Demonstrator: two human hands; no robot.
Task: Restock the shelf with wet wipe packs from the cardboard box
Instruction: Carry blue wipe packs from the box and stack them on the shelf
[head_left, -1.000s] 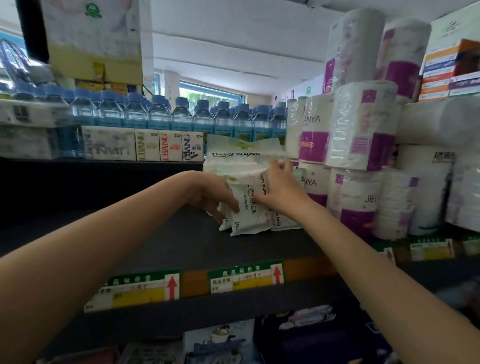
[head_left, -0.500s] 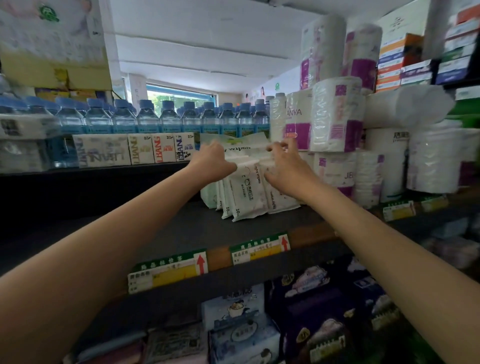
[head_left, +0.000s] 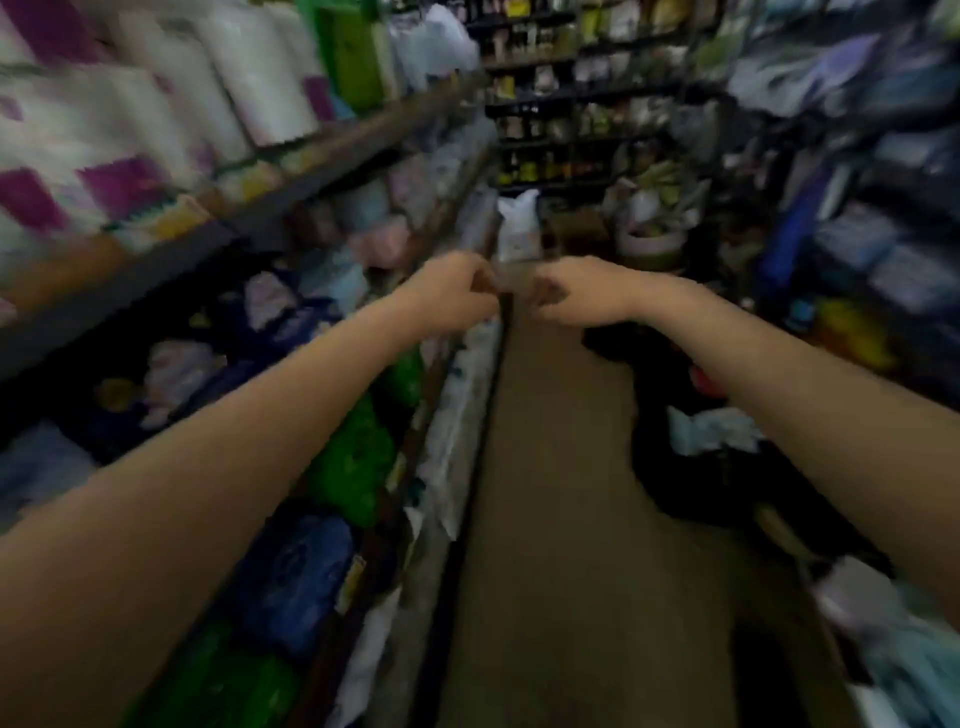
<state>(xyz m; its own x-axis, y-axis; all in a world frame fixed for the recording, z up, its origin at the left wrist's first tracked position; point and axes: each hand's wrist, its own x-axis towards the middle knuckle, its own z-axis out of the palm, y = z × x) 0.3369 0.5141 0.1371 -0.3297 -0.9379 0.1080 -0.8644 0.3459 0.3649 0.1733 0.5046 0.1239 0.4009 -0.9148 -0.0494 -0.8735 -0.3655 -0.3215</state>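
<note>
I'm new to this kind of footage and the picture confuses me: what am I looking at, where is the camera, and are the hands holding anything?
There is no machine here. A person wears a wide-angle camera on the head, so you see their own two bare arms reaching forward. The picture is blurred because the head is turning. It looks down a shop aisle: a brown floor in the middle and a shelf on the left carrying white and purple paper roll packs, with coloured packs lower down. More goods hang on the right. The left hand and the right hand are close together in mid-air with curled fingers. Neither seems to hold anything, though the blur makes that uncertain. No wet wipe pack or cardboard box can be made out.
</note>
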